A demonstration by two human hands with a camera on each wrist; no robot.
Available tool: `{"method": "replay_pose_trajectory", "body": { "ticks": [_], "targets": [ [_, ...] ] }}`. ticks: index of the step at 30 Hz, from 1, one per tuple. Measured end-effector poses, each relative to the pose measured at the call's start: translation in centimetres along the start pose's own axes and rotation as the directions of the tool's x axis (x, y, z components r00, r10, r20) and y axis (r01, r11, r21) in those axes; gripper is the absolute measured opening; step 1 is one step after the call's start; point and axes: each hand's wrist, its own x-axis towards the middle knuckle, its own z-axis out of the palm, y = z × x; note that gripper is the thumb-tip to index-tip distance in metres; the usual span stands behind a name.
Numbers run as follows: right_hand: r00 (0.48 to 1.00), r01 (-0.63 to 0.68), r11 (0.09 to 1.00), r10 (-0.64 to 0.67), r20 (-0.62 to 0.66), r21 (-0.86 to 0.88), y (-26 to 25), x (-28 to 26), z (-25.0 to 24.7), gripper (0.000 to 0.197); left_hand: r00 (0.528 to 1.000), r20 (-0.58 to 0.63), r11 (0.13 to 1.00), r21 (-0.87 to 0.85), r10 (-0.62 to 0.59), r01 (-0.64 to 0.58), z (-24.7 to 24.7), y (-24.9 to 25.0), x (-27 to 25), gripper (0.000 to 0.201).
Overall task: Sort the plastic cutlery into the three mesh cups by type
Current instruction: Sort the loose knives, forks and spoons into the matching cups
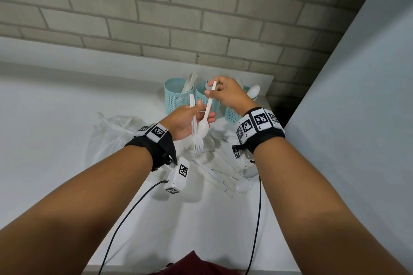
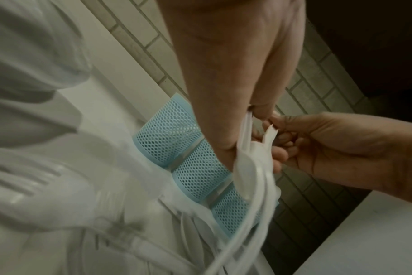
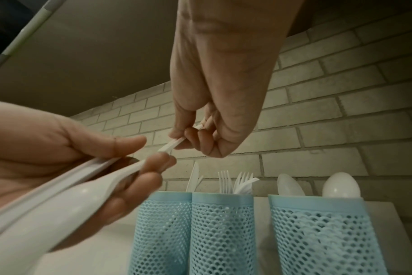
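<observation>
My left hand holds a white plastic fork, tines down, together with a white spoon, bowl down, above the counter. My right hand pinches the top of the spoon's handle just over the cups. Three light-blue mesh cups stand in a row at the wall: the left cup has knives, the middle cup forks, the right cup spoons. In the right wrist view the spoon lies across my left fingers. A pile of loose white cutlery lies on the counter below my hands.
A crumpled clear plastic bag lies left of the pile on the white counter. A brick wall runs behind the cups. A pale panel closes off the right side. Sensor cables hang from both wrists.
</observation>
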Motion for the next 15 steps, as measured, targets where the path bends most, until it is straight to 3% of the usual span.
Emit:
{"method": "replay_pose_trajectory", "body": {
  "ticks": [3, 6, 10, 12, 15],
  "targets": [
    [0.998, -0.013, 1.0, 0.013, -0.065, -0.008, 0.1, -0.1, 0.1, 0.008, 1.0, -0.018, 1.0, 0.001, 0.002, -0.002, -0.2, -0.2, 0.1, 0.04],
    [0.971, -0.057, 0.998, 0.055, -0.232, -0.003, 0.6, 0.3, -0.5, 0.013, 0.993, -0.116, 1.0, 0.014, 0.018, -0.017, -0.5, -0.3, 0.2, 0.046],
    [0.867, -0.121, 0.969, 0.21, -0.452, 0.217, 1.5, 0.4, -1.6, 0.003, 0.966, -0.248, 0.996, 0.079, 0.068, -0.049, -0.9, -0.2, 0.3, 0.048],
    [0.828, -0.131, 0.887, 0.343, -0.443, 0.443, 2.0, 0.5, -2.1, 0.007, 0.941, -0.322, 0.992, 0.107, 0.102, -0.071, -1.0, -0.2, 0.3, 0.046],
    [0.849, -0.079, 0.572, 0.468, -0.246, 0.816, 2.3, 0.0, -2.4, 0.01, 0.911, -0.386, 0.977, 0.201, 0.145, -0.07, -1.3, 0.0, 0.4, 0.047]
  ]
}}
